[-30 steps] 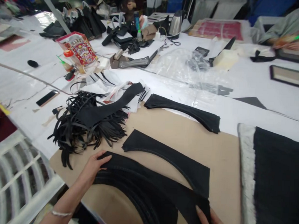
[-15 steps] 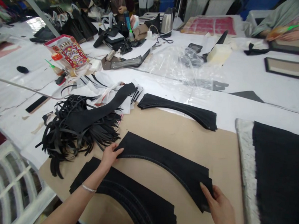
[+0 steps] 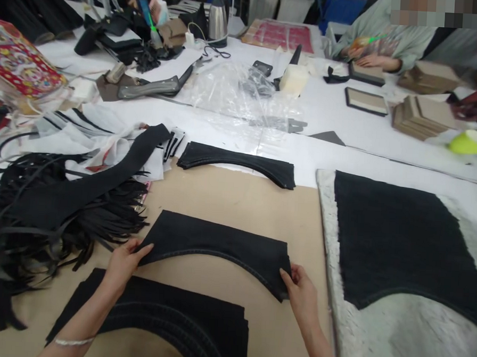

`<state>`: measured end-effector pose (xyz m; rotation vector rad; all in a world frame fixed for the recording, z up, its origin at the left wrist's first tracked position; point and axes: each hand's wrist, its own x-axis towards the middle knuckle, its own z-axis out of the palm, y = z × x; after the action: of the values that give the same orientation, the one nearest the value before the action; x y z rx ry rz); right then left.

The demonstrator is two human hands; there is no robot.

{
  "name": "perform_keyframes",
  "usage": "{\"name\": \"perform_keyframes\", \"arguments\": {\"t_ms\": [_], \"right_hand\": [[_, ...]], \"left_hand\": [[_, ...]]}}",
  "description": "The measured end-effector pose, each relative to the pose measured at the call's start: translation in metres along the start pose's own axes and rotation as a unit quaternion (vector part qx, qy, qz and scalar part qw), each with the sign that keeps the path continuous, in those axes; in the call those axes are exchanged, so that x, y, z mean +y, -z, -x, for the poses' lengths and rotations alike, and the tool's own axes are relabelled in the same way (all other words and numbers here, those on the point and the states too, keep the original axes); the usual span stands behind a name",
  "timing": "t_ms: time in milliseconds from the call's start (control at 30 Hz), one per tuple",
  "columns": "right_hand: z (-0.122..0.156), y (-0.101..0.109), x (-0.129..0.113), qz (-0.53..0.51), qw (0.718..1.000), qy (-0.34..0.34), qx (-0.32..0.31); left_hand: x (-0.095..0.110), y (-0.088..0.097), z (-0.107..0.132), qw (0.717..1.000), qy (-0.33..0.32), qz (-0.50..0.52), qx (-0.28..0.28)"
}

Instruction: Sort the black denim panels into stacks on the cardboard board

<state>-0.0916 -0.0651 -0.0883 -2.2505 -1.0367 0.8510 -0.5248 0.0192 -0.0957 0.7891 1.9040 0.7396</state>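
My left hand [image 3: 124,263] pinches one end of these arched black panels [image 3: 219,240], my right hand [image 3: 302,294] the other, over the tan sheet [image 3: 241,205]. Nearer me lies another black stack [image 3: 176,304]!

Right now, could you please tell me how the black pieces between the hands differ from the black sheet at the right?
The pieces are narrow and arched, while the sheet is broader. The left hand and right hand hold the pieces' ends; no hand touches the sheet. The pieces are over brown board, whereas the sheet lies on a pale slab. Both are black, with a curved near edge.
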Motion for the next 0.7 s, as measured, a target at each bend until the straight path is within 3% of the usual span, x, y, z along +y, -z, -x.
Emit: {"name": "perform_keyframes", "arguments": {"t_ms": [167, 333, 700], "right_hand": [[0.004, -0.004, 0.002, 0.010, 0.999, 0.006, 0.040], [0.011, -0.002, -0.001, 0.010, 0.999, 0.026, 0.037], [0.010, -0.002, 0.001, 0.079, 0.996, 0.013, 0.027]], "left_hand": [[-0.011, -0.001, -0.008, 1.000, 0.005, -0.016, 0.011], [-0.010, 0.000, -0.009, 1.000, 0.027, -0.004, 0.010], [-0.013, -0.003, -0.011, 0.996, -0.079, -0.047, 0.018]]}}
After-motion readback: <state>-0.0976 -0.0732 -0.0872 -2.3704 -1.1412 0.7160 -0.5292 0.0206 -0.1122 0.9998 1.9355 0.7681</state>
